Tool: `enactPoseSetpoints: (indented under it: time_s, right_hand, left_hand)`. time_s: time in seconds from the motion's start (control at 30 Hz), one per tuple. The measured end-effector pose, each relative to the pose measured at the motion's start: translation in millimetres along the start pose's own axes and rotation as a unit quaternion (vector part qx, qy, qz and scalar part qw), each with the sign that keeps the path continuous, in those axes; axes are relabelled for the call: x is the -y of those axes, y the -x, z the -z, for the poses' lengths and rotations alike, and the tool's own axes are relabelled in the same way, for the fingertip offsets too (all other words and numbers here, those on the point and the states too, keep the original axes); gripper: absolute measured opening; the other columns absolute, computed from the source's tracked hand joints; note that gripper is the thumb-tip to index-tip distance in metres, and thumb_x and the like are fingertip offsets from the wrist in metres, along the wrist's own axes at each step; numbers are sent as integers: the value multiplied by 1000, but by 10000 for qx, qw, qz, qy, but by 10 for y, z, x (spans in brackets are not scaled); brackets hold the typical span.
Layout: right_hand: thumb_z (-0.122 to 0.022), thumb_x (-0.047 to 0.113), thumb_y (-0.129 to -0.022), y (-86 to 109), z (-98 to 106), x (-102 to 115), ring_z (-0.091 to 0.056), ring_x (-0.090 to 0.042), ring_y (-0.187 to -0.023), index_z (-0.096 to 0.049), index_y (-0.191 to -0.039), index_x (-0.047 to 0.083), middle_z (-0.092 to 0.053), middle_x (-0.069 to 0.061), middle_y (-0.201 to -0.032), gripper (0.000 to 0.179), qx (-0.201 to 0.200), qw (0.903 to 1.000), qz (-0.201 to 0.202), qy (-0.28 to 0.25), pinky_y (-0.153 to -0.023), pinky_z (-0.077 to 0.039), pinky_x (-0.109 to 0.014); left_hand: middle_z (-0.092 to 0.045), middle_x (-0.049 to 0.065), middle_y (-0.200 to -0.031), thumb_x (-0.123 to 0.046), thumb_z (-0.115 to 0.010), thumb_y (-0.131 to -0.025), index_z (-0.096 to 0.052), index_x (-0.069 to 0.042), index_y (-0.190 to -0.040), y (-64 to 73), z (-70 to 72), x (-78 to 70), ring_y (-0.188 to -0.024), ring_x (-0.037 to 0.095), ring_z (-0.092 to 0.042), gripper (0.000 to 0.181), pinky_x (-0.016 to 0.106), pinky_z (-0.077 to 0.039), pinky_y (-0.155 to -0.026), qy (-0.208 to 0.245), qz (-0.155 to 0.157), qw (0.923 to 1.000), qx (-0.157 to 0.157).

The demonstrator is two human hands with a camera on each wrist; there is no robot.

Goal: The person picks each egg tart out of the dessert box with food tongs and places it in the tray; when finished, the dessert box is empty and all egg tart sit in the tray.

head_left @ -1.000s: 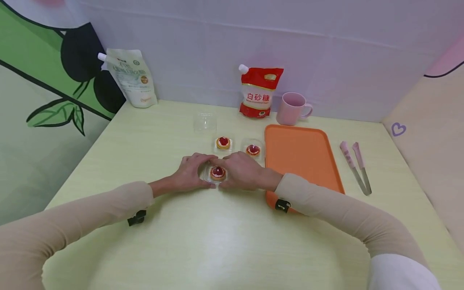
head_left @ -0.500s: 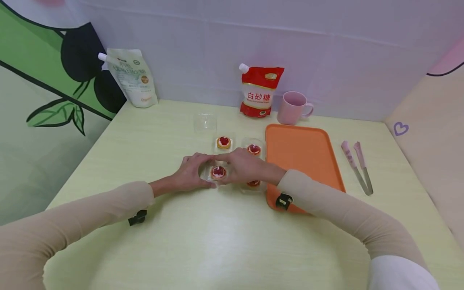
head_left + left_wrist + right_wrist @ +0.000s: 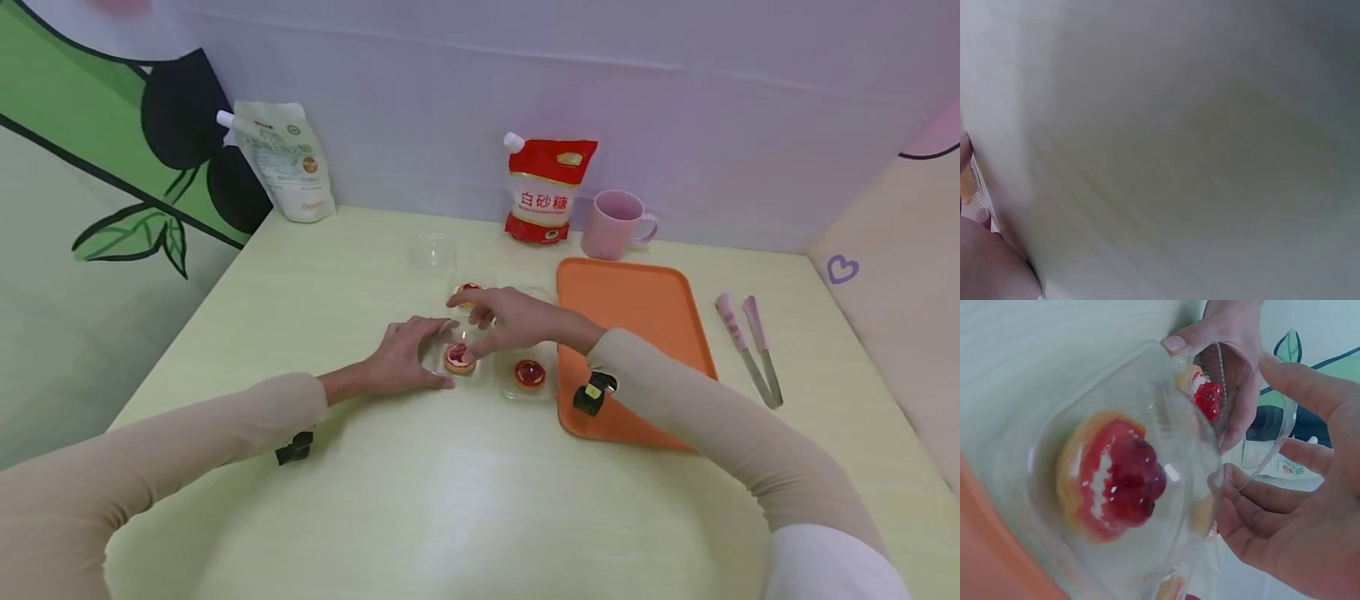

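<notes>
My left hand (image 3: 401, 357) holds a small clear plastic box (image 3: 1213, 359) from its left side, thumb in front and fingers behind. Inside sits a tart (image 3: 457, 358) topped with red fruit and white cream. Over this box, my right hand (image 3: 519, 318) pinches a curved clear lid (image 3: 1288, 415) between thumb and fingers; the lid stands tilted up in the right wrist view. Just right is another boxed tart (image 3: 529, 374) under its clear dome. A further tart (image 3: 469, 292) behind is partly covered by my right fingers. The left wrist view shows mostly blurred tabletop.
An orange tray (image 3: 626, 292) lies to the right under my forearm, with tongs (image 3: 750, 350) beyond it. An open clear lid (image 3: 433, 254), a red sugar bag (image 3: 550, 192), a pink mug (image 3: 613, 225) and a pale pouch (image 3: 288, 162) are at the back.
My right hand has risen from the box's right side, with its index finger now stretched over the back tart. The front right boxed tart has come into sight. My left hand stays around the box.
</notes>
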State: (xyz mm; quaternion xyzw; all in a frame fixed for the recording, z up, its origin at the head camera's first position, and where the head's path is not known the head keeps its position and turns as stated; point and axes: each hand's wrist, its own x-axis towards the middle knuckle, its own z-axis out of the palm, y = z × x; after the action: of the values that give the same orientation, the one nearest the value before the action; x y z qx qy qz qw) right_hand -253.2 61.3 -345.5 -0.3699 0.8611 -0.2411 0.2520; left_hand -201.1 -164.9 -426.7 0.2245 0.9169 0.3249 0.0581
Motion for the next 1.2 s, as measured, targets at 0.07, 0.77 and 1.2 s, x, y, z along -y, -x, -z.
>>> enactPoseSetpoints:
  time_s: [0.07, 0.77, 1.2]
  right_hand:
    - [-78, 31, -86, -6, 10, -8, -59, -26, -123, -42, -150, 19, -62, -12, -132, 75, 62, 9999, -29, -119, -98, -52, -40]
    - [-79, 21, -85, -52, 29, -122, -54, -26, -127, -42, -150, 19, -57, -10, -138, 75, 380, 9954, 150, -870, -102, -50, -40]
    - [-79, 18, -86, -80, -4, -47, -54, -27, -129, -44, -148, 18, -58, -11, -138, 72, 306, 9990, 112, -315, -105, -48, -42]
  left_hand:
    - [-53, 11, -141, -34, -91, -70, -48, -14, -146, 2, -2, -5, -131, 28, -46, 89, 48, -24, -103, 20, 4, 10000, 13]
    - [-59, 13, -133, -25, -86, -74, -52, -9, -141, -21, -14, 45, -129, 32, -48, 77, 52, -25, -107, 198, 109, 9997, -81]
    - [-64, 3, -113, -28, -87, -72, -51, -6, -137, -34, -8, 33, -126, 28, -48, 77, 50, -25, -105, 219, 61, 9997, -64]
